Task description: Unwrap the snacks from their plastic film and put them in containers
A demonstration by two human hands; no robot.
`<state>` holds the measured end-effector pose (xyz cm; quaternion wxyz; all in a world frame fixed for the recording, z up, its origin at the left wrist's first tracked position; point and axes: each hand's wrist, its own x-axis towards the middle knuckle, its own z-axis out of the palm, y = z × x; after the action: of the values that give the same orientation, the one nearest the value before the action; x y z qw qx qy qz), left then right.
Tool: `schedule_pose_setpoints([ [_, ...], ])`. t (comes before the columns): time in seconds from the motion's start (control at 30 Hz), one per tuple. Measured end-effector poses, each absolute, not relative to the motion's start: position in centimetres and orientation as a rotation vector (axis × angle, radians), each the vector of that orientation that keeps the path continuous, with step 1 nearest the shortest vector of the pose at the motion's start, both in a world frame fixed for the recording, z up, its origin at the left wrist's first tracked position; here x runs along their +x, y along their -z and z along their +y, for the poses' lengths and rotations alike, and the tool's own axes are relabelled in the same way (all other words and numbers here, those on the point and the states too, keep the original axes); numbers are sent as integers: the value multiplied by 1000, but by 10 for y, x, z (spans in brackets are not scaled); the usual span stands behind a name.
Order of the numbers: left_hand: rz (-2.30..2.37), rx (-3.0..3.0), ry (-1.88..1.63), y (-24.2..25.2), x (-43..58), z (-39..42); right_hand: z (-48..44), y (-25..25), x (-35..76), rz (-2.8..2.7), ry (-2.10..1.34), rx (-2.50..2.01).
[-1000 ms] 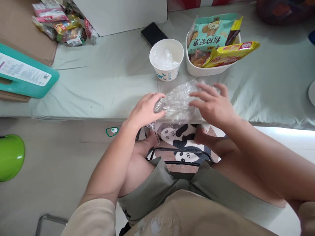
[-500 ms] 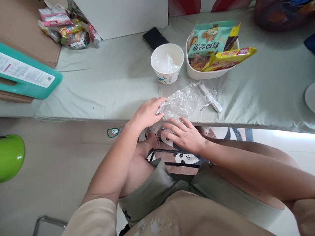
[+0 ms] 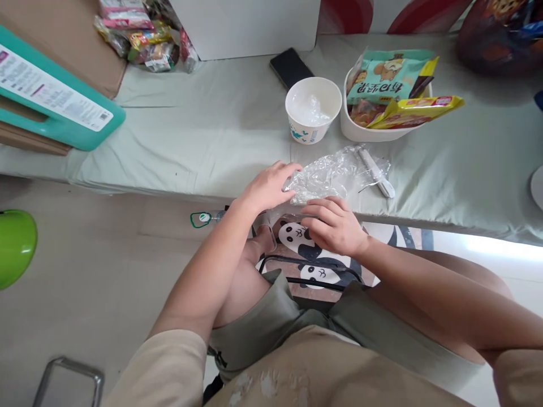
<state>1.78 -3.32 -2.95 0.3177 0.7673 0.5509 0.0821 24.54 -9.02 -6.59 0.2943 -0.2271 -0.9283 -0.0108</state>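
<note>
Crumpled clear plastic wrap [image 3: 324, 176] lies near the front edge of the cloth-covered table. My left hand [image 3: 271, 183] is at its left end, thumb and fingers apart, the fingertips touching the wrap. Just right of it, my right hand [image 3: 333, 223] hovers at the table's edge by the wrap, its fingers loosely bent and apart, with nothing seen in them. A white stick-like tool [image 3: 376, 172] rests on the wrap's right part. Behind the wrap stands a white paper cup [image 3: 311, 110] with clear plastic inside.
Right of the cup is a white tub [image 3: 373, 133] of snack packets; a black phone [image 3: 291, 68] lies behind the cup. At the left stand a teal container [image 3: 97, 138] and a cardboard box [image 3: 72, 39]. Snack packets [image 3: 144, 39] lie at the back left.
The view has shifted, so the table things appear further right. My right hand's fingers are more bent than before. My left hand remains at the wrap's left end.
</note>
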Motion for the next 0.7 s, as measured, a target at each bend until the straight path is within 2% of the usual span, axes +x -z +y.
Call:
schedule_pose_setpoints([
  [0.13,1439,1989,-213,30,21,-32,-85,59,256,-2443,-88,-725],
  [0.3,1333,1798,-345,29,27,-36,-74,55,264,-2356,-49,-864],
  [0.53,1274,1174,-580,10,38,-40,-81,56,270,-2326,-51,-754],
  [0.7,1333,797,-705,-2,39,-39,-87,63,272,-2343,103,-760],
])
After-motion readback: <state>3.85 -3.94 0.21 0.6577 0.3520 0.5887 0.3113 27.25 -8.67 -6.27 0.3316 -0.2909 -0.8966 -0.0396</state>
